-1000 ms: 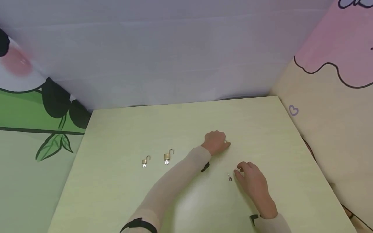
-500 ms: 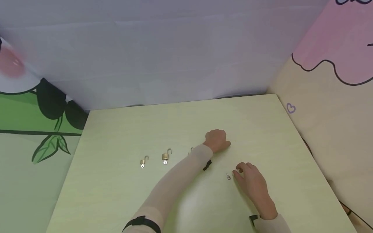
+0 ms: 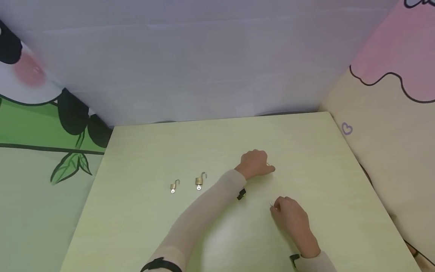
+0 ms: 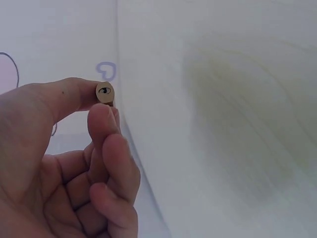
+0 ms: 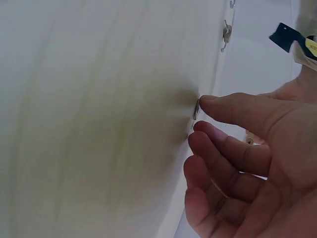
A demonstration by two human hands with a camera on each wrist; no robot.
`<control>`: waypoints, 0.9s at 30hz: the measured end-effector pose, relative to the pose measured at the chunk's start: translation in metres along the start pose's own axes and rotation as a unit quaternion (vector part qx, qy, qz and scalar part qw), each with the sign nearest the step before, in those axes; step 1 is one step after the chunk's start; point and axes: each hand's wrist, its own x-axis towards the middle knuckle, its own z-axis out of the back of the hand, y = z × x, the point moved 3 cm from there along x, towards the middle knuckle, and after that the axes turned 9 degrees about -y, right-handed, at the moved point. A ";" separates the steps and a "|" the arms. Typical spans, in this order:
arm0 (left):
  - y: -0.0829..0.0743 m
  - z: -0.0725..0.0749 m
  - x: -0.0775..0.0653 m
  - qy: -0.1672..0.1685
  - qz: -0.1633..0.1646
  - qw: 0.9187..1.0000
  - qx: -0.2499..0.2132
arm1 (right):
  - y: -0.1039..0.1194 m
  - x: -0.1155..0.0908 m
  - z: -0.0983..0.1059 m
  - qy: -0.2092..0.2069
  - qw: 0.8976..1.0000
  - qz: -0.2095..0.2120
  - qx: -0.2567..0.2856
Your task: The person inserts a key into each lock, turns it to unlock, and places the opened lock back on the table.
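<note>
My left hand (image 3: 255,164) is above the table, right of centre, gripping a small brass padlock (image 4: 104,92) between thumb and fingers. In the left wrist view its keyhole end faces the camera. Lower right, my right hand (image 3: 293,221) is down at the tabletop, thumb and fingertips at a small silver key (image 3: 270,203). The right wrist view has the thumb against the key (image 5: 196,109), with the forefinger close below; the key's wide end is mostly hidden. Two brass padlocks, a smaller one (image 3: 173,186) and a larger one (image 3: 199,181), lie with raised shackles and keys inserted.
The pale table (image 3: 146,226) meets a light wall (image 3: 217,75) at the back and a beige side wall (image 3: 380,151) at the right. Another padlock with a key (image 5: 227,34) lies on the table in the right wrist view; my left sleeve (image 3: 207,207) crosses the table.
My right fingers have closed in on the key, which lay just left of them before and is now mostly covered. My left hand keeps its padlock, shifting only slightly.
</note>
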 end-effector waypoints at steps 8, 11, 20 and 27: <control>-0.004 0.014 -0.005 0.011 -0.017 1.000 -0.016 | -0.001 0.008 0.002 0.031 0.999 -0.036 -0.004; -0.004 0.016 -0.004 0.010 -0.014 1.000 -0.023 | -0.004 0.015 0.003 0.053 0.997 -0.049 0.002; 0.001 0.020 -0.005 0.026 0.000 0.999 -0.031 | -0.018 0.024 0.001 0.060 0.995 -0.045 0.070; 0.006 0.022 -0.007 0.025 0.002 0.999 -0.039 | -0.026 0.026 -0.003 0.053 0.982 -0.069 0.169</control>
